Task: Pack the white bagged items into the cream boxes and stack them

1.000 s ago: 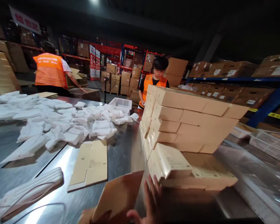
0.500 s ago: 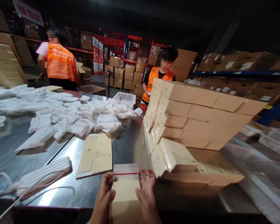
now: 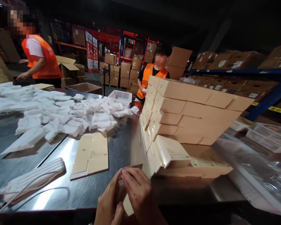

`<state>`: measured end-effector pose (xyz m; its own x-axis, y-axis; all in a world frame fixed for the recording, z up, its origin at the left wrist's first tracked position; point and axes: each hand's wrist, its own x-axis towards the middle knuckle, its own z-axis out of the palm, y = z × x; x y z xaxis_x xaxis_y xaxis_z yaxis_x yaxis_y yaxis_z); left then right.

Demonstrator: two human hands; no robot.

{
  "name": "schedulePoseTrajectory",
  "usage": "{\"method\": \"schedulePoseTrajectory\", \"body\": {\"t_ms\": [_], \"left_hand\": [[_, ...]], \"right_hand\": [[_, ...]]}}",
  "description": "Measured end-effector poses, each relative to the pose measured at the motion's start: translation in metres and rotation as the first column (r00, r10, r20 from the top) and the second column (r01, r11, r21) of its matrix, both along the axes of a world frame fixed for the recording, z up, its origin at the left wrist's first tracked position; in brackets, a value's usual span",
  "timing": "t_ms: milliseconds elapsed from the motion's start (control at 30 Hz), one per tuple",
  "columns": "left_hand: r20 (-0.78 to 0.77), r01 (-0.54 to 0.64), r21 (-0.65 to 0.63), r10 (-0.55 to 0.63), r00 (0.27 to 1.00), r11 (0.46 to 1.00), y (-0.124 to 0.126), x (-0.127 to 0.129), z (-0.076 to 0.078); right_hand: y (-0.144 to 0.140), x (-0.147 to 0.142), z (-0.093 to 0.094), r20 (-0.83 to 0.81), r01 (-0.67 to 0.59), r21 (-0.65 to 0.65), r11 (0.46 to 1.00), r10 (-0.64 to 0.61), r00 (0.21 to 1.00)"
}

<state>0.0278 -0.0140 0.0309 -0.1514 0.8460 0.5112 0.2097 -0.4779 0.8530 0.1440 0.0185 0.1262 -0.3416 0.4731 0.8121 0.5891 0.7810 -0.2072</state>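
Observation:
At the near edge of the steel table (image 3: 121,147), my left hand (image 3: 109,203) and my right hand (image 3: 137,190) close together around a small tan carton (image 3: 127,204). Only its lower corner shows between my fingers. Just right of my hands rises a tall stack of closed tan boxes (image 3: 184,115), its lowest boxes leaning outward. A flat unfolded carton blank (image 3: 91,154) lies on the table to the left of my hands.
A heap of white packets (image 3: 61,114) covers the table's left half, with a white basket (image 3: 120,97) behind it. A white power strip (image 3: 30,179) and cord lie at the near left. Two people in orange vests (image 3: 41,56) (image 3: 151,76) work beyond the table. Clear plastic sheeting (image 3: 255,172) lies on the right.
A second ago only my right hand showed, beside an open carton flap. Then both hands held the box with its white flap up. Now they are clasped over it, hiding most of it.

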Motion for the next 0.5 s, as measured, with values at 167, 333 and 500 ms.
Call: {"method": "schedulePoseTrajectory", "body": {"t_ms": [167,333,500], "left_hand": [[-0.060,0.014,-0.008,-0.015,0.998,1.000,-0.006,0.001,-0.002],[-0.018,0.017,-0.090,-0.019,1.000,0.996,-0.009,0.000,-0.001],[0.002,0.082,-0.061,-0.082,0.997,0.995,-0.007,-0.005,0.000]], "right_hand": [[-0.006,0.001,-0.001,-0.066,0.035,0.067,0.997,-0.030,0.997],[-0.006,-0.003,-0.004,-0.089,0.069,0.087,0.994,-0.061,0.994],[0.001,-0.006,-0.012,-0.213,0.079,-0.081,0.994,-0.095,0.973]]}}
